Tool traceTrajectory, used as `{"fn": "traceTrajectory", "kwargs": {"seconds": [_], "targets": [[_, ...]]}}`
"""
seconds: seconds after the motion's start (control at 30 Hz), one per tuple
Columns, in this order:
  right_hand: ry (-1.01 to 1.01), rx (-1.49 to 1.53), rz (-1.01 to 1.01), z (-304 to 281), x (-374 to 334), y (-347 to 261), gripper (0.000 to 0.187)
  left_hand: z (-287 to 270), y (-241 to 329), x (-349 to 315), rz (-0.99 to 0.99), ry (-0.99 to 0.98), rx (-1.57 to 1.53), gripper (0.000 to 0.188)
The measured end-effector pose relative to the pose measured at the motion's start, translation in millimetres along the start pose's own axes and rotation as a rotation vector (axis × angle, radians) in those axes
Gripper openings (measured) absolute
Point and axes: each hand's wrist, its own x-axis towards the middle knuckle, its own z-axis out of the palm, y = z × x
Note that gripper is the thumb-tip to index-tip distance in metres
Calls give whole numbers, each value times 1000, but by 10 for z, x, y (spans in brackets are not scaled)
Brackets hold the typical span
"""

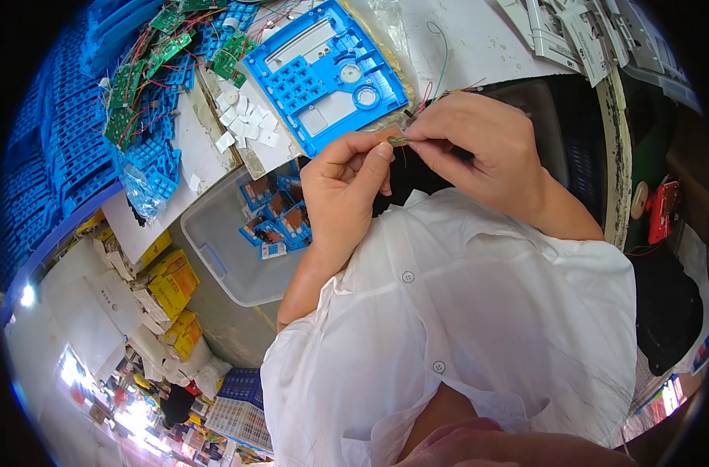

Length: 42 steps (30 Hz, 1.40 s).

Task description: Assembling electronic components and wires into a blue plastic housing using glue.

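Observation:
Just in front of my chest, my left hand [346, 173] pinches a small brown circuit board [390, 134] between thumb and fingers. My right hand [483, 148] is closed at the board's right side, its fingertips pressed together on thin wires. Red and green wires [426, 95] trail up from there onto the table. Right behind my hands lies a blue plastic housing [317, 78], its inner side up, with keypad holes, a window and a round ring. My fingers partly cover the board.
Small white squares [249, 123] lie left of the housing, beside green circuit boards [148, 74] with wires. Blue housings [51, 156] are stacked far left. Below the table edge, a translucent bin [238, 268] holds several blue parts. White plastic pieces [560, 35] lie at the back right.

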Motion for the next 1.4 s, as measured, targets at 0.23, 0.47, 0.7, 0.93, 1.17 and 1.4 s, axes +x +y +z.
{"fn": "traceTrajectory", "kwargs": {"seconds": [0.23,0.47,0.7,0.93,1.17,1.4], "targets": [[13,-29,8,19,-21,-21,16,-2,-24,5,27,-29,-9,13],[-115,244,514,-367,-215,-115,14,253,-84,69,152,-207,183,8],[14,100,779,-996,-1159,313,8,760,-130,213,168,-486,373,26],[-23,-421,1169,-987,-2931,1857,21,561,-108,169,200,-514,427,25],[-211,-746,1382,-655,-4333,3216,56,-23,-20,15,198,-309,482,22],[-724,-42,1198,-681,-1906,1845,42,-657,138,10,325,110,640,17]]}}
